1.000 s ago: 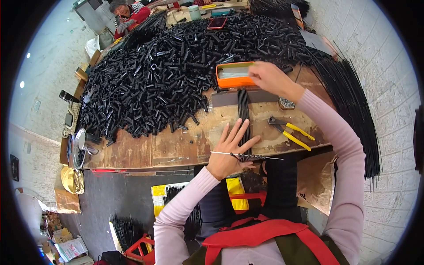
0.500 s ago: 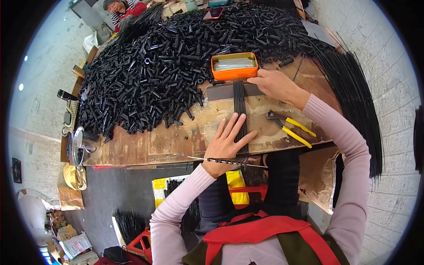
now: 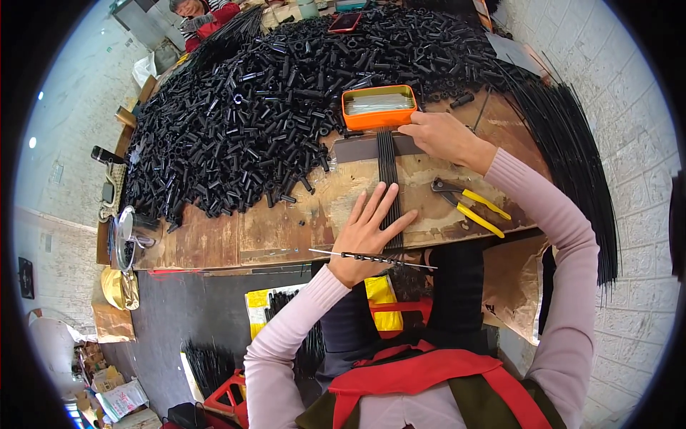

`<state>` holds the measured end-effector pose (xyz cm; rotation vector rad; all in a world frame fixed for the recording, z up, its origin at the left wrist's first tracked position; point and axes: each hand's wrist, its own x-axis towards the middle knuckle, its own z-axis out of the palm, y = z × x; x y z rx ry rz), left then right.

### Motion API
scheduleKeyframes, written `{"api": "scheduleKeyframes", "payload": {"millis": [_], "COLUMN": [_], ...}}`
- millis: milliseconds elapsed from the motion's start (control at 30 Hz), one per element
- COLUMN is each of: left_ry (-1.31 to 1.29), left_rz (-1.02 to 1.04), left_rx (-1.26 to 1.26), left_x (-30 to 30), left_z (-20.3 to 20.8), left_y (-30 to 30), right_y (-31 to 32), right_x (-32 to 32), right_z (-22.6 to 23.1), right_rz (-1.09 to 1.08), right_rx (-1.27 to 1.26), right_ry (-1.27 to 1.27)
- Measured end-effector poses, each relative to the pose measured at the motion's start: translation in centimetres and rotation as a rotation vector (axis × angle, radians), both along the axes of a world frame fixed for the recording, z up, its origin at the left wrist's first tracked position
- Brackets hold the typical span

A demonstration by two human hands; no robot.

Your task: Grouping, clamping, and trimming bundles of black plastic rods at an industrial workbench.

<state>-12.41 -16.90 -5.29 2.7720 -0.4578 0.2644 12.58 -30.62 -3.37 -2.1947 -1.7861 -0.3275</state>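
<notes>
My left hand (image 3: 368,227) lies flat with fingers spread over a row of thin black rods (image 3: 386,154). The rods run side by side across the wooden table toward the orange tin (image 3: 379,121). That tin holds a layer of thin, pale metal pins. My right hand (image 3: 449,137) is at the tin's near right corner, fingers curled together; whatever is between them is hidden. Across the back of my left wrist rests a thin metal rod strung with small black pieces (image 3: 371,258). Yellow-handled pliers (image 3: 475,207) lie open to the right of the rods.
A big heap of short black tubes (image 3: 236,136) covers the table's left and far side. Long black rods (image 3: 572,157) hang over the right edge. A red-edged phone (image 3: 345,22) lies on the heap. Another person (image 3: 207,18) sits at the far left.
My right hand has moved slightly left at the tin's corner. The strung metal rod on my left wrist has shifted a little right. The other person's hand has come down from the face.
</notes>
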Motion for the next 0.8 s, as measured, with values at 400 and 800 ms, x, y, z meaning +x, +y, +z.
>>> {"api": "scheduleKeyframes", "payload": {"millis": [400,800], "left_ry": [0.012,0.008], "left_rz": [0.007,0.03], "left_rx": [-0.003,0.025], "left_x": [0.0,0.1], "left_z": [-0.1,0.0], "left_y": [0.0,-0.3], "right_y": [0.2,1.0], "right_x": [0.0,1.1], "right_z": [-0.3,-0.9], "right_rz": [0.045,0.13], "right_rx": [-0.011,0.068], "right_ry": [-0.062,-0.08]}}
